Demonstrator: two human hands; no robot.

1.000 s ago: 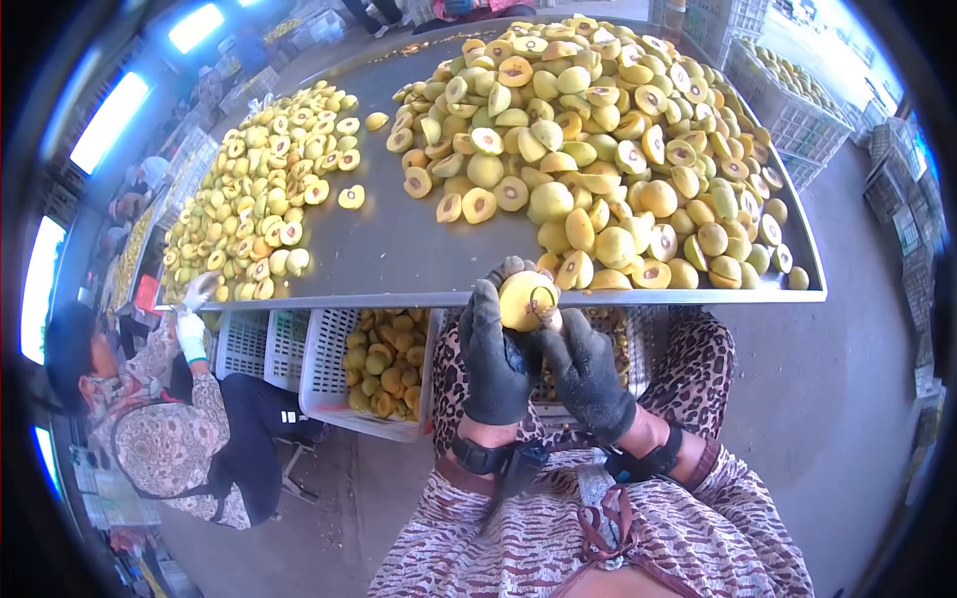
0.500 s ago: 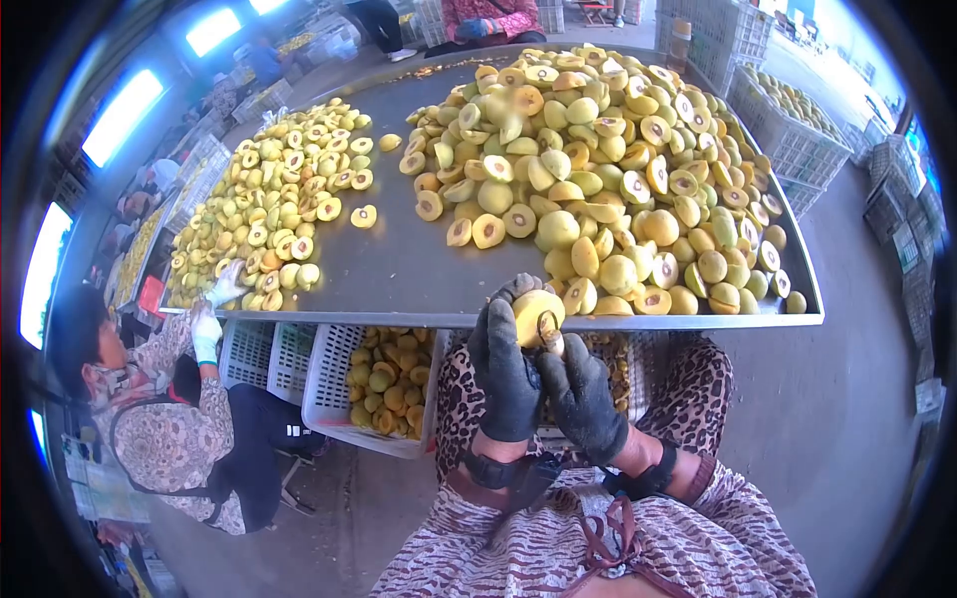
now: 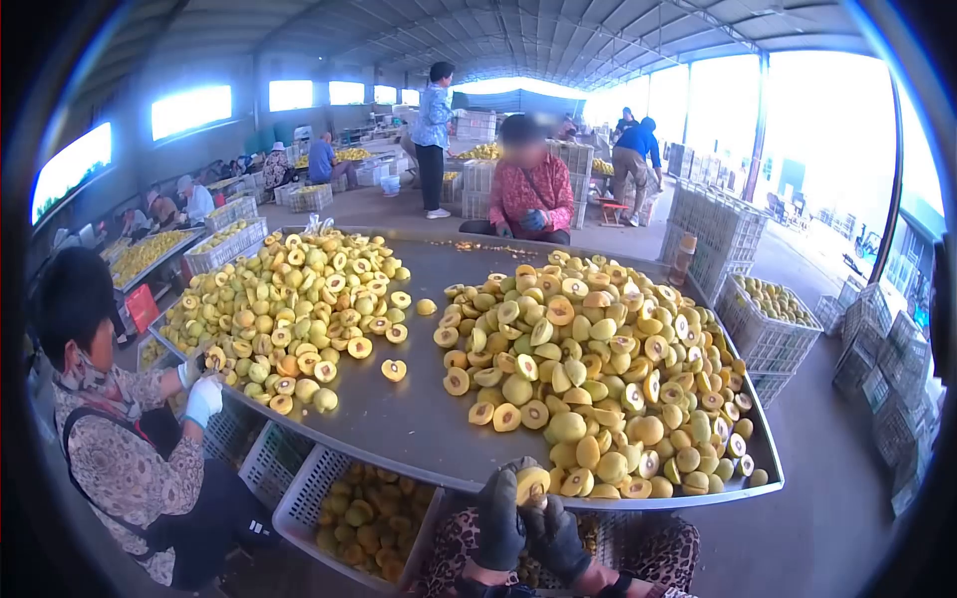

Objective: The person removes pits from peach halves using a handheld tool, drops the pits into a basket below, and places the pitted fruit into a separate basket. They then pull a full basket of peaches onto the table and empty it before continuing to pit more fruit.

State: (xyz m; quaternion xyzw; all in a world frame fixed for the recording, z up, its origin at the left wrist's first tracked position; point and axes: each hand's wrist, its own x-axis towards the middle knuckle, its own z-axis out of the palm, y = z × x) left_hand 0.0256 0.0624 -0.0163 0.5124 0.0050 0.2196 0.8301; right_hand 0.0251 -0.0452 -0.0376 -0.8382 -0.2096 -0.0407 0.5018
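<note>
At the table's front edge, my left hand (image 3: pixel 498 523), in a dark grey glove, is closed around a yellow peach half (image 3: pixel 532 484), its cut side partly showing. Against it, my right hand (image 3: pixel 558 541), in a matching glove, is closed with its fingertips at the fruit. The small loop-bladed pitting tool in that hand is mostly hidden by fingers and fruit. Just beyond my hands, a large heap of halved peaches (image 3: pixel 598 379), many with brown pits, covers the right side of the metal table (image 3: pixel 419 424).
A second peach heap (image 3: pixel 289 299) lies on the left, where a co-worker (image 3: pixel 130 448) in white gloves handles fruit. Below the table edge stands a white crate (image 3: pixel 299 498) of peaches. Another person (image 3: pixel 533 194) sits across the table. Stacked crates (image 3: pixel 703 234) stand at right.
My view has tilted up, showing more of the hall, and my hands now appear lower in the picture. Both stay together at the peach half. The co-worker's gloved hands have come together.
</note>
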